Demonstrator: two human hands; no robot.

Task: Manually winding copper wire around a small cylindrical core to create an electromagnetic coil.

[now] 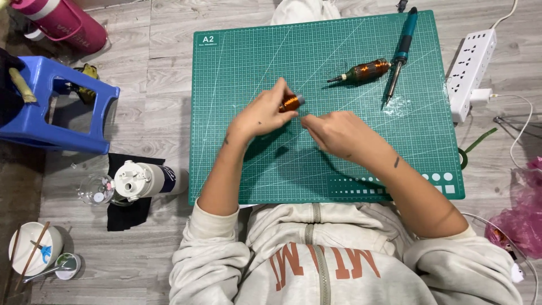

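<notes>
Down on the floor (147,107), the green cutting mat (248,169) is my biggest surface, and both hands meet over its middle. My left hand (261,114) is closed around a small copper coil (291,103), thumb and fingertips pinching it just above the mat. My right hand (334,133) sits just beside it, fingers drawn together near the coil's grey end; whether they pinch a fine wire there I cannot tell, it is too thin to see.

To do this well, I judge I should keep the coil steady in the left hand and let the right work in small, even pulls, so the copper winding stays tight and does not slip off its end.

Further up the mat lie a larger copper-wound coil (361,72) and a blue-handled soldering iron (400,56), close together, well apart from my hands.

As for containers: a pink bottle (62,22) lies at the top left, closed. A white bottle (148,179) lies on a black cloth (127,212) left of the mat, with a clear glass (95,189) touching it, seemingly empty. Lower left, a white bowl (34,248) holds chopsticks, and a small cup (68,265) holds a spoon.
</notes>
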